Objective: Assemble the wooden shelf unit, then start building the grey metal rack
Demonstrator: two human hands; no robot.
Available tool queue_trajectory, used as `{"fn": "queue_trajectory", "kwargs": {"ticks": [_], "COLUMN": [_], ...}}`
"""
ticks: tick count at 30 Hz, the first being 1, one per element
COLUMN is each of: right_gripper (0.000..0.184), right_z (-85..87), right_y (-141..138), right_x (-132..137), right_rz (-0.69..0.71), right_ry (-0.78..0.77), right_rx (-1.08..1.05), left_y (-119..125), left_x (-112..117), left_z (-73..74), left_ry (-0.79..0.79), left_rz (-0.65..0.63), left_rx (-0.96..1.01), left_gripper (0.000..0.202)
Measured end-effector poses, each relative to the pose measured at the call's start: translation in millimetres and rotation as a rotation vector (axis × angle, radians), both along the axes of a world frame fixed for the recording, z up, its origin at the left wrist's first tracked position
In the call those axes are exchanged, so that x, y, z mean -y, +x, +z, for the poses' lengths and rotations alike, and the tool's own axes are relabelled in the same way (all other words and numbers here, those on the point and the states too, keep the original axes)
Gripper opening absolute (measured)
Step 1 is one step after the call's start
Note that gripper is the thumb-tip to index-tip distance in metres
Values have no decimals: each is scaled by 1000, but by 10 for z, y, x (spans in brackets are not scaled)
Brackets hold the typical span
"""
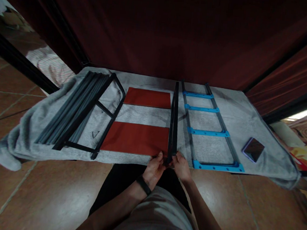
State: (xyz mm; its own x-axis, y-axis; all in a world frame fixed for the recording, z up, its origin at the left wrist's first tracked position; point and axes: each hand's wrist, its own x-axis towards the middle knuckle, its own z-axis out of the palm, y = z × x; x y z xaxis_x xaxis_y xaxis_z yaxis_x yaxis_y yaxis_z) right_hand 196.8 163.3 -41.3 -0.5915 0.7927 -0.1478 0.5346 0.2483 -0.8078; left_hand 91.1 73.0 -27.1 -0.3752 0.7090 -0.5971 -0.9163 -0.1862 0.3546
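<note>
Head view shows, at the left, a soft grey fleece blanket (42, 108) which is under all the parts, probably so that they do not slide or get scratches. On it, several long grey tubes (71, 107) lie side by side. One long bar of a flat-lying black frame with crossbars (105, 109) passes over these tubes, so they seem to carry this side.

Next come two flat orange-red rectangular panels, the narrower far panel (147, 97) and the wider near panel (136, 138), with a strip of blanket between them. At their right ends a second, narrow-looking black frame (175, 131) appears to stand on its edge. Such a thin part could fall over, and this may be why both hands are at its near end: the left hand (154, 167) at the near panel's corner, the right hand (181, 165) on the other side. Fingers of both are bent inward, but I cannot tell what exactly they pinch.

Farther right, a ladder-like frame with blue crosspieces (208, 132) lies flat, and beside it a dark-screened phone (253, 150) rests apart.
</note>
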Motion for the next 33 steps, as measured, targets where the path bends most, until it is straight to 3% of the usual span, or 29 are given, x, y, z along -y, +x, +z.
{"fn": "queue_trajectory", "kwargs": {"ticks": [2,7,13,18,24,30,33], "right_gripper": [21,28,26,29,30,33,33], "right_z": [-17,-65,-27,-21,-44,-22,11], "right_y": [-1,63,39,34,20,42,24], "right_x": [-3,-6,-2,13,10,35,24], "right_rz": [-5,15,82,25,41,11,-1], "right_ry": [9,-143,99,-56,92,-54,-38], "right_rx": [18,-129,96,4,30,-81,-47], "left_y": [3,13,10,3,-8,-11,-10], "left_x": [6,22,9,6,0,-2,-6], "left_z": [-6,-12,-32,-48,-39,-38,-37], "left_ry": [15,37,-33,-8,-12,-11,-23], "left_rz": [-1,-17,28,16,29,34,23], "left_rx": [-6,-15,3,10,41,39,35], "left_gripper": [19,27,25,27,25,24,22]}}
